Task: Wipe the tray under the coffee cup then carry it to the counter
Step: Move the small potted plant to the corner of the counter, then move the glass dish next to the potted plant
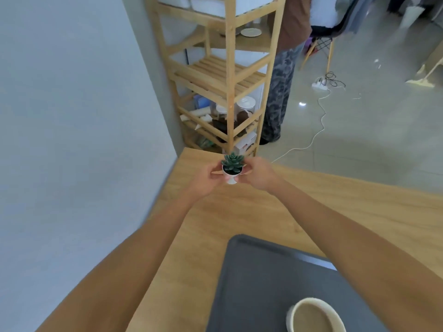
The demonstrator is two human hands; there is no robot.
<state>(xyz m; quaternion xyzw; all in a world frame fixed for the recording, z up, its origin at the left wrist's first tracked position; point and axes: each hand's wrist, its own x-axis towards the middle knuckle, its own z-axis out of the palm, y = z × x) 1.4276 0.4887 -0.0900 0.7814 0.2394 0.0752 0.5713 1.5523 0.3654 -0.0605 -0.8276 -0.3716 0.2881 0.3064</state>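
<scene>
Wooden counter (239, 212) ran along a grey wall, with a slatted wooden shelf (223, 75) past its far end and another person (285, 68) standing beside it. You had both arms stretched out: left hand (203, 179) and right hand (257, 174) together cupped a small white pot (230, 174) with a succulent (232, 161), fingers closed around it on both sides. Dark tray (259, 279) sat near you on the counter, coffee cup (314, 315) standing on it.
</scene>
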